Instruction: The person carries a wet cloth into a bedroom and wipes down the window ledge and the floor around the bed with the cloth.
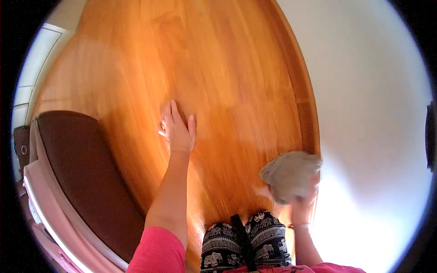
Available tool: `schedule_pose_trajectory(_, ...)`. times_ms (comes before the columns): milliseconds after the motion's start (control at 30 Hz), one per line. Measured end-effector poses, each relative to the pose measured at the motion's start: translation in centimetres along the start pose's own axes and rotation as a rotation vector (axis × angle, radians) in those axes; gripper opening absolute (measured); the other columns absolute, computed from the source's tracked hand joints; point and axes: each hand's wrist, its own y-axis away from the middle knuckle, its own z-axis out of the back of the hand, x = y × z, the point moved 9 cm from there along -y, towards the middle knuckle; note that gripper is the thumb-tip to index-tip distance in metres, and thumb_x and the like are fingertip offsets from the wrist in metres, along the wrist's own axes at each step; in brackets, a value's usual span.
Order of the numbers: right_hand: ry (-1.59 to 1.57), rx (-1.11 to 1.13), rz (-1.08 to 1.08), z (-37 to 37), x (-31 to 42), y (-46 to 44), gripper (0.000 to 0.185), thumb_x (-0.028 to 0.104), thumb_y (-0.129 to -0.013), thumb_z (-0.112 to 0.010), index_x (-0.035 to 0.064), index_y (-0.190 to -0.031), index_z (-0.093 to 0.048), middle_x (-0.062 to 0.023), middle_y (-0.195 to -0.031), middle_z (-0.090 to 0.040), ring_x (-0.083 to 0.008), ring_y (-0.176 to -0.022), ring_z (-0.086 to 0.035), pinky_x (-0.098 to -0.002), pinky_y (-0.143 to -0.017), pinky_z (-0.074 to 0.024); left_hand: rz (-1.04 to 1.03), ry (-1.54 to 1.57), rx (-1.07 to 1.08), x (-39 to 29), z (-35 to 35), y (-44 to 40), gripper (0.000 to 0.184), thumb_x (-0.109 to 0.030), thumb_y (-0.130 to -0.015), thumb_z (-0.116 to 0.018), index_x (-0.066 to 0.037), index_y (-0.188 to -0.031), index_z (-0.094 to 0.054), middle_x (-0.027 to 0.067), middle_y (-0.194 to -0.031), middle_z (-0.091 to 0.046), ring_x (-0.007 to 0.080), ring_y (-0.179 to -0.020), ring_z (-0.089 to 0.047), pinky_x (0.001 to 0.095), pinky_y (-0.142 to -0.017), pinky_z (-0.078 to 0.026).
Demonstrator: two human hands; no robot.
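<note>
My left hand rests on the shiny wooden floor with its fingers spread, a ring on one of them. Near the white wall on the right, my right hand has hold of a crumpled grey cloth. The cloth is blurred and covers most of that hand's fingers. It lies low over the floor beside the skirting board.
On the left stands a dark brown cushioned piece with pink fabric beside it. A white wall runs along the right. My knees in patterned trousers are at the bottom. A white door or panel shows at the upper left.
</note>
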Motion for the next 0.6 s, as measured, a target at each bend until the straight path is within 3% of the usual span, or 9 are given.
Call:
schedule_pose_trajectory(67, 0.376, 0.106, -0.074, -7.1, -4.3, 0.4, 0.108, 0.04, -0.064, -0.08, 0.0123, -0.15, -0.021, -0.0303, -0.152, -0.009, -0.0471, -0.14, -0.01, -0.0557, -0.112, -0.0125, -0.026, 0.01, 0.023, -0.4, 0.2, 0.6, 0.063, -0.032, -0.095, -0.048, 0.001, -0.144, -0.027, 0.0142, -0.148, -0.027, 0.0277, -0.128, -0.033, 0.0482, -0.105, -0.017)
schedule_pose_trajectory(133, 0.465, 0.067, -0.027, -8.0, -4.8, -0.8, 0.114, 0.036, -0.054, -0.085, 0.0194, -0.149, -0.025, -0.0292, -0.152, -0.009, -0.0483, -0.14, -0.006, -0.0618, -0.108, -0.017, -0.033, 0.006, 0.03, 0.0, 0.2, -0.5, 0.061, -0.034, -0.098, -0.042, 0.001, -0.144, -0.025, 0.0155, -0.147, -0.027, 0.0292, -0.132, -0.029, 0.048, -0.107, -0.014)
schedule_pose_trajectory(267, 0.53, -0.014, 0.224, -7.4, -1.6, -2.3, 0.114, 0.03, -0.051, -0.086, 0.0239, -0.148, -0.027, -0.0272, -0.15, -0.016, -0.0463, -0.138, -0.015, -0.0598, -0.107, -0.0195, -0.056, 0.043, 0.089, -0.2, 0.1, 0.5, 0.064, -0.04, -0.097, -0.04, 0.0, -0.145, -0.025, 0.0179, -0.146, -0.029, 0.0287, -0.136, -0.025, 0.0497, -0.106, -0.013)
schedule_pose_trajectory(367, 0.478, -0.084, 0.367, -9.0, 7.5, -12.6, 0.114, 0.024, -0.047, -0.086, 0.0261, -0.147, -0.032, -0.0228, -0.148, -0.025, -0.0443, -0.136, -0.022, -0.0558, -0.107, -0.021, -0.027, 0.03, 0.123, 0.6, -0.8, 0.0, 0.066, -0.042, -0.096, -0.041, 0.0, -0.145, -0.026, 0.0173, -0.146, -0.029, 0.0294, -0.136, -0.024, 0.0502, -0.106, -0.013)
schedule_pose_trajectory(400, 0.367, -0.232, 0.544, -8.9, 12.6, -16.1, 0.111, 0.027, -0.048, -0.085, 0.0259, -0.146, -0.033, -0.0196, -0.149, -0.026, -0.0432, -0.134, -0.026, -0.0545, -0.106, -0.0234, -0.032, 0.044, 0.131, 0.6, -0.8, 0.0, 0.066, -0.043, -0.096, -0.042, -0.001, -0.144, -0.026, 0.0173, -0.145, -0.03, 0.03, -0.136, -0.025, 0.0506, -0.106, -0.015)
schedule_pose_trajectory(467, 0.478, -0.259, 0.493, -10.8, 19.2, -25.1, 0.099, 0.041, -0.06, -0.08, 0.0254, -0.146, -0.033, -0.0148, -0.148, -0.029, -0.0411, -0.129, -0.032, -0.0566, -0.103, -0.0273, -0.016, 0.04, 0.122, 0.7, -1.2, 0.0, 0.066, -0.044, -0.095, -0.042, -0.002, -0.144, -0.027, 0.0174, -0.144, -0.031, 0.0305, -0.136, -0.026, 0.0511, -0.106, -0.016)
schedule_pose_trajectory(533, 0.642, -0.513, 0.505, -12.2, 25.2, -34.1, 0.087, 0.045, -0.068, -0.076, 0.0261, -0.143, -0.036, -0.0088, -0.146, -0.034, -0.0395, -0.127, -0.035, -0.0582, -0.099, -0.0315, 0.022, 0.212, 0.217, 1.0, -2.3, -0.1, 0.066, -0.042, -0.094, -0.047, -0.003, -0.144, -0.029, 0.017, -0.142, -0.034, 0.0306, -0.134, -0.029, 0.0517, -0.106, -0.019)
schedule_pose_trajectory(567, 0.731, -0.543, 0.373, -12.0, 28.5, -37.4, 0.079, 0.043, -0.07, -0.075, 0.025, -0.14, -0.042, -0.011, -0.137, -0.046, -0.038, -0.122, -0.044, -0.055, -0.097, -0.0381, 0.065, 0.174, 0.304, 1.1, -1.6, -0.5, 0.066, -0.041, -0.092, -0.049, -0.004, -0.143, -0.029, 0.0167, -0.142, -0.035, 0.0311, -0.133, -0.031, 0.0517, -0.106, -0.02)
schedule_pose_trajectory(600, 0.521, -0.381, 0.532, -11.9, 31.0, -40.9, 0.069, 0.039, -0.073, -0.075, 0.0199, -0.134, -0.05, -0.0121, -0.126, -0.058, -0.0337, -0.115, -0.054, -0.0471, -0.095, -0.0451, 0.114, 0.145, 0.387, 0.7, -1.3, -0.8, 0.066, -0.039, -0.091, -0.051, -0.004, -0.143, -0.03, 0.0165, -0.141, -0.036, 0.0315, -0.131, -0.033, 0.0517, -0.106, -0.02)
